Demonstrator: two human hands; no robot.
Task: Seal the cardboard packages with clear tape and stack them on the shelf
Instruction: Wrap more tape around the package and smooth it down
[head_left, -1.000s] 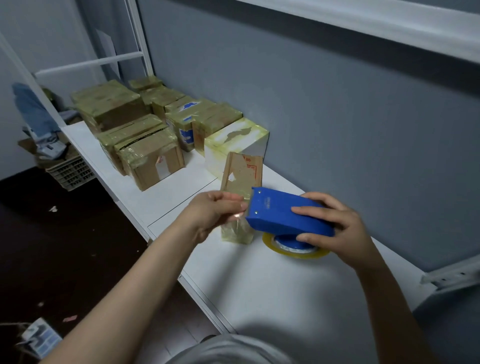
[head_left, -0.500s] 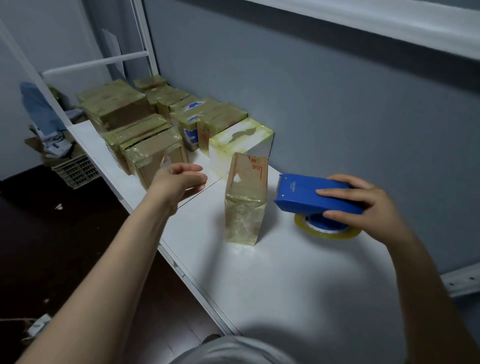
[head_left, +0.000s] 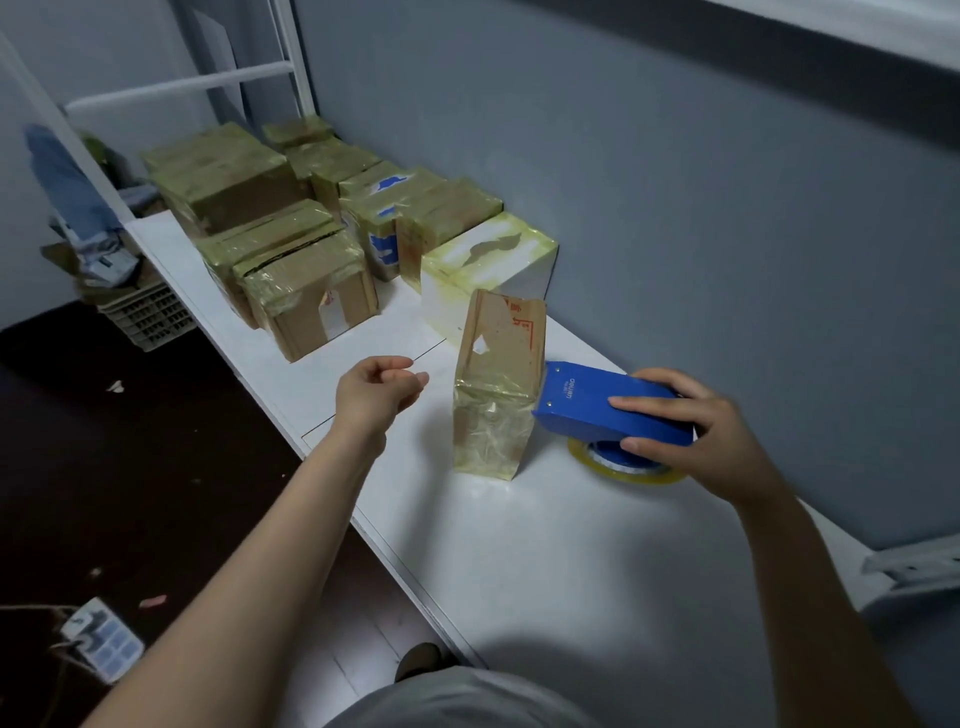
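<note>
A narrow brown cardboard package (head_left: 497, 384) stands upright on the white shelf (head_left: 571, 545), its lower half wrapped in clear yellowish tape. My right hand (head_left: 711, 436) grips the blue tape dispenser (head_left: 608, 408), whose front end touches the package's right side; the tape roll (head_left: 623, 465) sits under it. My left hand (head_left: 376, 395) hovers left of the package, fingers loosely curled, holding nothing. Several taped packages (head_left: 311, 249) stand in rows further back on the shelf.
A white taped box (head_left: 488, 270) stands just behind the upright package. The grey wall (head_left: 675, 182) runs along the shelf's far side. Left of the shelf lies a dark floor with a crate (head_left: 150, 317), a power strip (head_left: 101, 639) and scraps.
My left hand let go of the package and drew back to the left. The dispenser swung away to the right, then came back against the package's right side.
</note>
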